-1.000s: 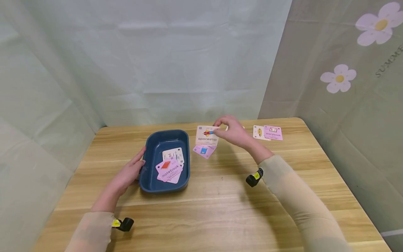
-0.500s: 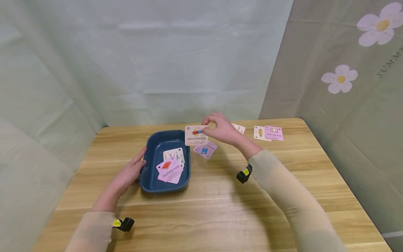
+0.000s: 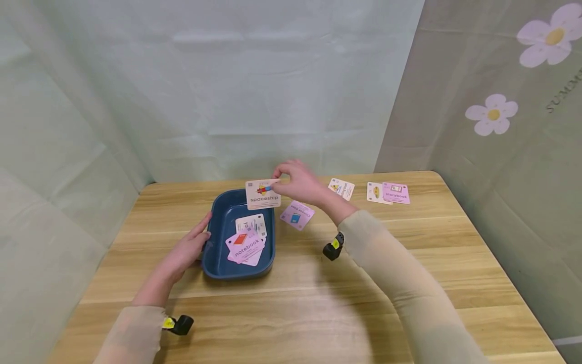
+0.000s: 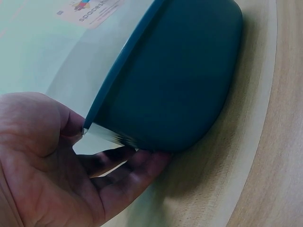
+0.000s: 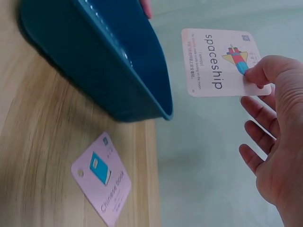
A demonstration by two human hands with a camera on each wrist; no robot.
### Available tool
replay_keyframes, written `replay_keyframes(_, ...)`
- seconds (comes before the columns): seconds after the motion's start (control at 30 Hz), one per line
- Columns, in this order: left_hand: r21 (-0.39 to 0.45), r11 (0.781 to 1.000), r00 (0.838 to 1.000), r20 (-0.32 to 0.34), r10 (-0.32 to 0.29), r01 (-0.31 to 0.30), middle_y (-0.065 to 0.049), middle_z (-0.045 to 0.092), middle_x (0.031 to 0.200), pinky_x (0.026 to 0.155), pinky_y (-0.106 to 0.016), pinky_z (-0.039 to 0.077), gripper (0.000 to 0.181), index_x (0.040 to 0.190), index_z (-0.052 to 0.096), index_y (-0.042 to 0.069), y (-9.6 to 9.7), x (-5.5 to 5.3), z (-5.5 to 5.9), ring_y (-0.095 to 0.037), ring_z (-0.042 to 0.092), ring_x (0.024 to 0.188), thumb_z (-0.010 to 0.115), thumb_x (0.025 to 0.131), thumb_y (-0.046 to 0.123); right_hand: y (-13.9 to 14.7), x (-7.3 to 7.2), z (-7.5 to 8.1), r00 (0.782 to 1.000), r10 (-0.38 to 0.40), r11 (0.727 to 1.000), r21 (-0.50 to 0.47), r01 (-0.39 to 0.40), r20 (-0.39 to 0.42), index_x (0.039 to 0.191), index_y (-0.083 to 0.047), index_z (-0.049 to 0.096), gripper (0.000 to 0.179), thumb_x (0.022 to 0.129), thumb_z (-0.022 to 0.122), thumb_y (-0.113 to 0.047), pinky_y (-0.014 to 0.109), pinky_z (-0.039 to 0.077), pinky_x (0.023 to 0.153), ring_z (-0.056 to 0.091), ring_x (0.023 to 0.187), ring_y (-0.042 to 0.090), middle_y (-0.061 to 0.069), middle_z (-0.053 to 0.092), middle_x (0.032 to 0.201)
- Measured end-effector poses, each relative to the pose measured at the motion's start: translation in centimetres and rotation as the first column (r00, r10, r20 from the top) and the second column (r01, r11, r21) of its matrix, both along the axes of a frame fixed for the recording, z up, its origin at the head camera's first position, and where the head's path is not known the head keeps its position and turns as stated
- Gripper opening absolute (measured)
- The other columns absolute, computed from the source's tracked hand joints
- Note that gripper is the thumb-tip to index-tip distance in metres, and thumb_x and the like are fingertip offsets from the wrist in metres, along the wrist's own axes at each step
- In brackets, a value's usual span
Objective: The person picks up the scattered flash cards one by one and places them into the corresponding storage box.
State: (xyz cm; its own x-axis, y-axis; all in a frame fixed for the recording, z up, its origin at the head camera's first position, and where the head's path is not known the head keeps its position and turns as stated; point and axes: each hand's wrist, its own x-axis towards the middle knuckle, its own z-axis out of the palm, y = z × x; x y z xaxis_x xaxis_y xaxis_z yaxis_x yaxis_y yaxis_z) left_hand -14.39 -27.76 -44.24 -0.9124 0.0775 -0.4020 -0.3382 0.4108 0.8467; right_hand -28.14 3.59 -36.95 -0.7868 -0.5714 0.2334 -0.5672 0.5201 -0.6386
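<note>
In the head view, my left hand (image 3: 184, 248) holds the left side of a deep blue plastic bin (image 3: 237, 276), thumb at the rim and fingers against the outer wall. My right hand (image 3: 299, 183) pinches a cream flashcard (image 5: 201, 61) printed "spaceship" by its edge between thumb and index finger. That card hangs over the bin's far right corner, above the rim. Inside the bin lie several overlapping cards, a pink "notebook" card (image 3: 245, 246) on top. A pink "Chinese book" card (image 3: 297, 215) lies on the table just right of the bin.
Further right on the wooden table (image 3: 309, 313) lie a cream boat card (image 3: 342, 189), a cream card with a yellow picture (image 3: 375, 193) and a pink "storybook" card (image 3: 396, 193) overlapping it. Fabric curtains hang behind the table's far edge and at both sides.
My right hand has moved left with the spaceship card, from above the Chinese book card to over the bin. The boat card has come into view. My left hand stays at the bin.
</note>
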Motion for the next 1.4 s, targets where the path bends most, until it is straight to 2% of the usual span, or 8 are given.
replay_keyframes(0.33, -0.016, 1.000, 1.000, 0.005, -0.003, 0.003, -0.016, -0.010, 0.170, 0.099, -0.076, 0.034, 0.059, 0.163, -0.002, 0.038, -0.2, -0.1, 0.0, -0.055, 0.007, 0.149, 0.026, 0.112, 0.029, -2.2, 0.1, 0.0, 1.000, 0.022, 0.999, 0.023, -0.022, -0.005, 0.097, -0.021, 0.068, 0.012, 0.092, 0.070, -0.033, 0.036, 0.041, 0.093, 0.044, 0.113, 0.018, -0.009, 0.062, 0.111)
replay_keyframes(0.63, -0.001, 1.000, 1.000, -0.004, -0.003, 0.003, -0.016, -0.009, 0.170, 0.099, -0.075, 0.035, 0.060, 0.164, -0.001, 0.038, 0.0, 0.1, 0.2, -0.055, 0.008, 0.149, 0.028, 0.112, 0.027, -3.4, -0.1, -0.1, 0.997, 0.061, 0.986, 0.161, -0.051, -0.057, 0.100, -0.022, 0.071, 0.015, 0.092, 0.068, -0.035, 0.035, 0.039, 0.100, 0.044, 0.121, 0.019, -0.005, 0.064, 0.121)
replay_keyframes(0.87, 0.003, 1.000, 1.000, -0.002, -0.001, 0.001, -0.016, -0.008, 0.170, 0.099, -0.074, 0.036, 0.060, 0.164, 0.000, 0.038, 0.1, 0.1, 0.2, -0.054, 0.009, 0.150, 0.028, 0.112, 0.026, -4.5, -0.1, -0.8, 0.992, 0.065, 0.971, 0.238, -0.038, -0.107, 0.096, -0.024, 0.071, 0.014, 0.093, 0.067, -0.038, 0.036, 0.038, 0.102, 0.044, 0.124, 0.022, -0.004, 0.064, 0.125)
replay_keyframes(1.1, -0.001, 1.000, 1.000, -0.007, -0.010, 0.010, -0.015, -0.010, 0.170, 0.099, -0.076, 0.034, 0.060, 0.164, -0.001, 0.038, -0.1, 0.0, 0.0, -0.054, 0.006, 0.150, 0.027, 0.112, 0.027, -5.4, 0.3, -1.2, 0.994, 0.070, 0.962, 0.270, -0.045, -0.084, 0.093, -0.025, 0.070, 0.010, 0.092, 0.067, -0.034, 0.036, 0.039, 0.098, 0.043, 0.120, 0.021, -0.004, 0.063, 0.125)
replay_keyframes(1.4, -0.013, 1.000, 1.000, 0.000, -0.001, 0.001, -0.014, -0.008, 0.170, 0.100, -0.075, 0.034, 0.059, 0.164, 0.000, 0.039, -0.1, 0.0, 0.0, -0.052, 0.005, 0.151, 0.028, 0.112, 0.028, -6.3, 0.3, -2.6, 0.989, 0.100, 0.938, 0.343, -0.055, -0.113, 0.092, -0.025, 0.069, 0.010, 0.091, 0.065, -0.034, 0.036, 0.037, 0.097, 0.043, 0.116, 0.019, -0.006, 0.063, 0.122)
